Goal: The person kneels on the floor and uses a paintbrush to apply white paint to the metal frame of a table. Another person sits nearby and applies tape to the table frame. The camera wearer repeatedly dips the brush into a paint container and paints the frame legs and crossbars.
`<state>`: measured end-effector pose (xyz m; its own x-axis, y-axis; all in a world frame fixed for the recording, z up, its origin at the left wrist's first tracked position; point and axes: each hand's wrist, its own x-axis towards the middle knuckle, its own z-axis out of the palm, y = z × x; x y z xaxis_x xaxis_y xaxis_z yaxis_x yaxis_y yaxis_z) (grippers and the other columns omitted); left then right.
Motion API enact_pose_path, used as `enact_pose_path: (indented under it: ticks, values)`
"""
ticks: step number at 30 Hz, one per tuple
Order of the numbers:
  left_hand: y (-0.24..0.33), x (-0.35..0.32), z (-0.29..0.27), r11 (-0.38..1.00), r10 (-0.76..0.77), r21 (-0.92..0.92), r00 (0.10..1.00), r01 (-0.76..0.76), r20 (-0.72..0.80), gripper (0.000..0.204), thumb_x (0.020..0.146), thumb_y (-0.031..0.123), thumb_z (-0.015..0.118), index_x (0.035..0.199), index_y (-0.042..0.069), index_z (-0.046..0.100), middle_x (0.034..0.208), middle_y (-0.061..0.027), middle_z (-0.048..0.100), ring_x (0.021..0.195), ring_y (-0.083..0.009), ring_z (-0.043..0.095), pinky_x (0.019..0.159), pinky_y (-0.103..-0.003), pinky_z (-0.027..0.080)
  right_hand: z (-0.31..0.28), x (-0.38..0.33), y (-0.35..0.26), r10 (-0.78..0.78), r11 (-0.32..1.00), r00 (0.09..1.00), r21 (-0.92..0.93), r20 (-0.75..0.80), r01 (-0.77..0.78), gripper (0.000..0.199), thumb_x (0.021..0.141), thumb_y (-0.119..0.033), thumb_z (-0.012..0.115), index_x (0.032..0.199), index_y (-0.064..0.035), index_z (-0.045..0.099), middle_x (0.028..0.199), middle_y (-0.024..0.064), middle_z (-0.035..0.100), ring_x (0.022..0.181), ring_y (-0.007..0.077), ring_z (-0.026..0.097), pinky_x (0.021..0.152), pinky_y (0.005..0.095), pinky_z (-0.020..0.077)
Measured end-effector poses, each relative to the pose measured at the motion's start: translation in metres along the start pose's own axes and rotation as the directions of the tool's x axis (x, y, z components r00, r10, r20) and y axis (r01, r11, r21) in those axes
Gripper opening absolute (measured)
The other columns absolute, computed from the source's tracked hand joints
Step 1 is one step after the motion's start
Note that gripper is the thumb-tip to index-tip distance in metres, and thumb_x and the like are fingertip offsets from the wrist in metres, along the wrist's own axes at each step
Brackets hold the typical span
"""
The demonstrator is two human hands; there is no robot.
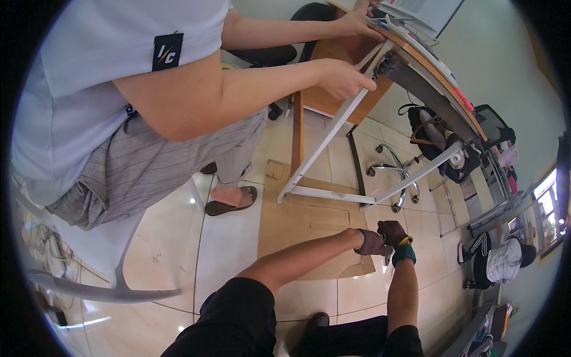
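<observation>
My left hand [372, 243] and my right hand [394, 234] meet in front of me, both in dark maroon work gloves; the right glove has a green cuff with a yellow edge. Their fingers are closed together around something small, and a greyish tip shows just below them. What it is, I cannot make out. Beyond my hands, a white metal table frame [333, 138] stands with its foot on a flattened cardboard sheet [279, 229]. A co-worker's hand [345, 78] grips the frame's upper part, and their other hand [357, 24] rests at the tabletop [440, 74].
The co-worker, in a white shirt, sits on a white plastic chair [113, 253] at the left. A swivel chair base [398, 178] stands behind the frame, with a dark bag [443, 143] hanging nearby. Another person [502, 262] is farther right. Cables [56, 250] lie at the far left.
</observation>
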<state>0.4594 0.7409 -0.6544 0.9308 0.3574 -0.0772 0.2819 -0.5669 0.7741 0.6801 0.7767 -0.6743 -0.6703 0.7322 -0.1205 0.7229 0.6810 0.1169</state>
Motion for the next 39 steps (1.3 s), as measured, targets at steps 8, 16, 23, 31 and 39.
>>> enact_pose_path:
  ticks: [8, 16, 23, 31, 39]
  values:
    - [0.014, -0.025, -0.010, 1.000, -0.020, -0.017, 0.999, 0.019, -0.028, 0.075, 0.086, 0.060, 0.033, 0.117, -0.007, 0.044, 0.098, -0.0294, 0.060, 0.094, -0.0404, 0.058, 0.086, -0.044, 0.043, 0.003, 0.001, -0.007, 0.089, 0.989, 0.996, 0.113, 0.024, -0.091, 0.033, 0.057, -0.025, 0.071, 0.081, -0.0090, 0.056, 0.075, 0.0118, 0.062, 0.075, 0.0321, 0.062, 0.063, 0.0393, 0.0506]
    - [-0.035, 0.020, 0.013, 0.872, 0.323, 0.417, 0.941, -0.257, -0.096, 0.045, 0.090, 0.046, 0.032, 0.115, 0.015, 0.051, 0.095, -0.0215, 0.062, 0.080, -0.0351, 0.062, 0.071, -0.043, 0.049, 0.011, 0.015, 0.006, 0.123, 0.991, 0.990, 0.049, 0.067, -0.126, 0.040, 0.064, -0.033, 0.071, 0.093, -0.0106, 0.054, 0.085, 0.0118, 0.063, 0.080, 0.0322, 0.063, 0.064, 0.0404, 0.0511]
    - [0.005, -0.012, 0.000, 0.981, 0.087, 0.180, 0.995, -0.078, -0.043, 0.040, 0.091, 0.043, 0.030, 0.116, 0.018, 0.049, 0.095, -0.0212, 0.061, 0.079, -0.0349, 0.062, 0.068, -0.044, 0.049, 0.032, -0.009, 0.017, 0.496, 0.494, 0.781, 0.616, 0.380, -0.614, 0.051, 0.074, -0.040, 0.068, 0.112, -0.0101, 0.051, 0.099, 0.0139, 0.062, 0.084, 0.0319, 0.062, 0.064, 0.0404, 0.0511]
    - [-0.005, -0.013, 0.001, 0.986, 0.062, 0.157, 0.996, -0.050, -0.070, 0.045, 0.090, 0.049, 0.029, 0.111, 0.016, 0.052, 0.092, -0.0220, 0.062, 0.079, -0.0340, 0.062, 0.069, -0.045, 0.049, -0.003, 0.013, -0.020, 0.142, 0.990, 0.982, -0.014, 0.122, -0.141, 0.021, 0.067, -0.022, 0.066, 0.082, -0.0098, 0.057, 0.078, 0.0113, 0.064, 0.078, 0.0318, 0.063, 0.065, 0.0384, 0.0509]
    - [0.014, -0.035, -0.013, 0.998, -0.030, -0.052, 1.000, 0.029, -0.009, 0.083, 0.083, 0.066, 0.029, 0.120, -0.007, 0.046, 0.097, -0.0283, 0.061, 0.093, -0.0373, 0.060, 0.086, -0.042, 0.045, 0.003, 0.012, -0.013, 0.193, 0.981, 0.966, -0.053, 0.173, -0.187, 0.028, 0.062, -0.027, 0.069, 0.082, -0.0102, 0.057, 0.081, 0.0129, 0.064, 0.080, 0.0329, 0.063, 0.065, 0.0414, 0.0515]
